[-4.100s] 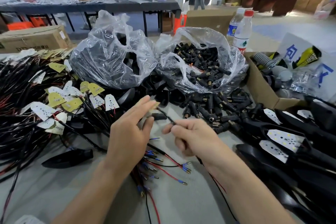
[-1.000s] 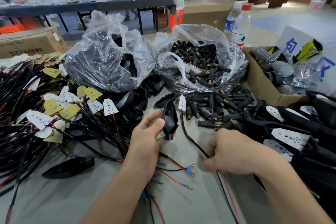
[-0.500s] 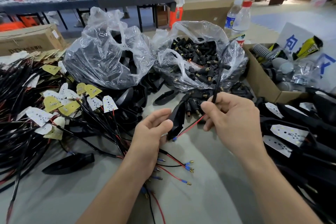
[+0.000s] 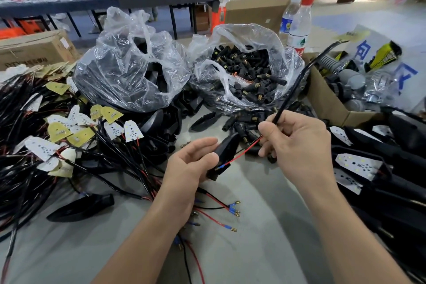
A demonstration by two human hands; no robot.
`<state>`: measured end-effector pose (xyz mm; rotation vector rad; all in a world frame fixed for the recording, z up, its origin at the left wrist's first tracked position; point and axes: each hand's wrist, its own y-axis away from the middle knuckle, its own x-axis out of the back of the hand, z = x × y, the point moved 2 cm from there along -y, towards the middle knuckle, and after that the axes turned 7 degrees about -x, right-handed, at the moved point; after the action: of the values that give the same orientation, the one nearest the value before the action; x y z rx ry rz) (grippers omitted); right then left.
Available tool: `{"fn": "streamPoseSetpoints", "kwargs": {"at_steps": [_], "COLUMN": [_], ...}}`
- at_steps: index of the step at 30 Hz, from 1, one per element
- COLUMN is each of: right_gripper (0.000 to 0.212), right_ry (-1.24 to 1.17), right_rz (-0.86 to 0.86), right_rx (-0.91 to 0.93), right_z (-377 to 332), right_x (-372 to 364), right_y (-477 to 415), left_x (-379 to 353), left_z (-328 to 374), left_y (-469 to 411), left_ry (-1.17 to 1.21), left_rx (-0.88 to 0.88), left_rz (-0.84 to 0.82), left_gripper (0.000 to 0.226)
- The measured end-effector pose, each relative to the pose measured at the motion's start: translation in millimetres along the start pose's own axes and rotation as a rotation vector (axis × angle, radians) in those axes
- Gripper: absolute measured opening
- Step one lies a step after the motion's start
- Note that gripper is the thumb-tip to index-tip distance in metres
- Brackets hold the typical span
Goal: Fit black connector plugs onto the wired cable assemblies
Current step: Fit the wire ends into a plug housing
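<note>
My left hand (image 4: 186, 168) holds a black teardrop-shaped housing (image 4: 224, 152) between thumb and fingers, over the grey table. My right hand (image 4: 297, 145) pinches a black sheathed cable (image 4: 292, 90) that rises up and to the right. The cable's red and black wire ends (image 4: 239, 155) run down to the housing's lower opening. A clear bag of black connector plugs (image 4: 249, 76) with brass inserts sits behind my hands. More loose plugs (image 4: 239, 122) lie below the bag.
A second clear bag of black housings (image 4: 129, 71) stands at the back left. A heap of cables with white and yellow LED boards (image 4: 69, 131) fills the left. Finished black assemblies (image 4: 373, 168) lie right, beside a cardboard box (image 4: 327, 99) and two bottles (image 4: 297, 23).
My right hand picked a cable up from the table and brought it up to the housing. The wire ends now reach the housing's lower opening. My left hand tilted the housing slightly.
</note>
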<state>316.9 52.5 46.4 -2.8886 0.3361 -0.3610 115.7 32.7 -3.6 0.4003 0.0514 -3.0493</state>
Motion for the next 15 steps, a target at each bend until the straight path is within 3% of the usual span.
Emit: {"fn": "streamPoseSetpoints", "kwargs": {"at_steps": [8, 11, 15], "right_gripper": [0.016, 0.017, 0.018], "right_ry": [0.062, 0.018, -0.17], "right_rz": [0.023, 0.015, -0.119], "right_rx": [0.011, -0.005, -0.081], "right_z": [5, 5, 3], "right_x": [0, -2, -10], "right_y": [1, 1, 3], "left_x": [3, 3, 3], "left_z": [3, 1, -1], "left_y": [-1, -1, -1], "left_ry": [0.006, -0.005, -0.011], "left_rx": [0.024, 0.022, 0.016], "left_rz": [-0.029, -0.027, -0.016], "left_gripper": [0.03, 0.031, 0.035]}}
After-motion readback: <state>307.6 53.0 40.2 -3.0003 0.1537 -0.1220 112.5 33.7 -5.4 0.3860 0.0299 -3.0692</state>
